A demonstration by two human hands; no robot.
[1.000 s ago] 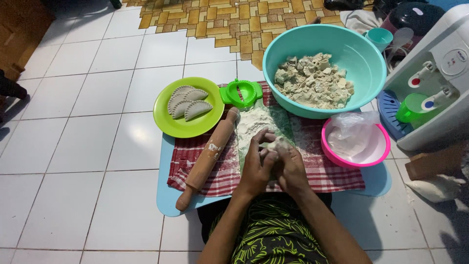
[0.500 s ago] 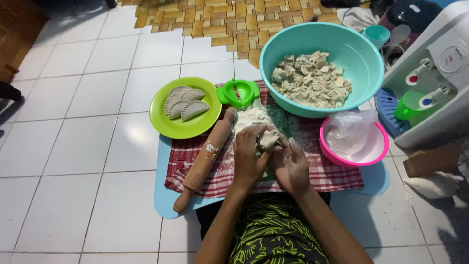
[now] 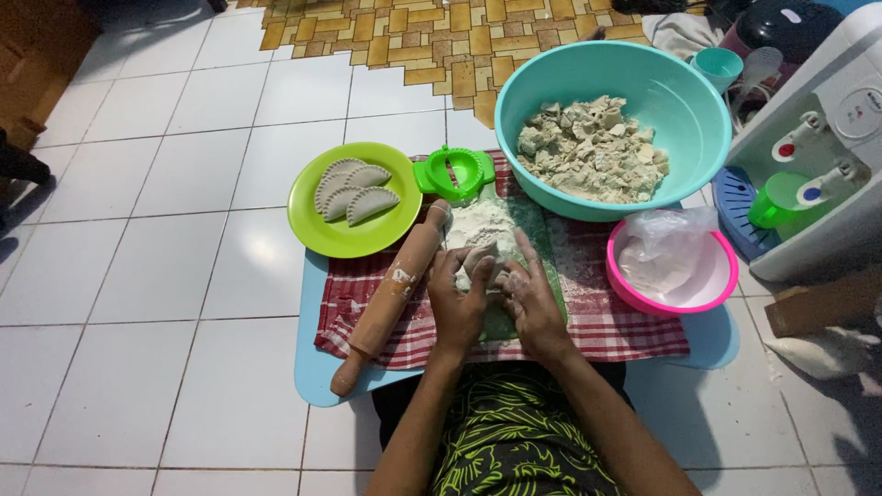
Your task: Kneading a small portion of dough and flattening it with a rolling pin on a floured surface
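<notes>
Small pale lump of dough (image 3: 481, 260), pressed between both hands above the flour-dusted green mat (image 3: 533, 241), roughly in the middle of the red-and-white checked cloth (image 3: 625, 321). Held from two sides: left hand (image 3: 457, 303) on its left flank with fingers (image 3: 478, 276) curled over the top, right hand (image 3: 531, 298) on its right flank with fingers (image 3: 525, 253) stretched forward past it. Fingers of both hands narrow, closed around the lump, dusted white. Lump sitting just ahead of both palms, away from the body; no clear long axis to be made out, shape mostly hidden by the fingers. Neither hand plainly nearer; the left covers more of it.

Just left of the left hand, a long wooden rolling pin (image 3: 390, 294), lying slantwise on the cloth, far end near the mat, near end off the cloth edge on the light blue board (image 3: 317, 372). Further out: a bright green hinged plastic dumpling press (image 3: 455, 172), a round lime-green plate (image 3: 322, 230) bearing three folded crescent dumplings (image 3: 356, 191), a large teal plastic bowl (image 3: 680, 101) of crumbly filling, and a pink bowl (image 3: 717, 285) holding a clear plastic bag. All resting on white floor tiles (image 3: 184, 184).
</notes>
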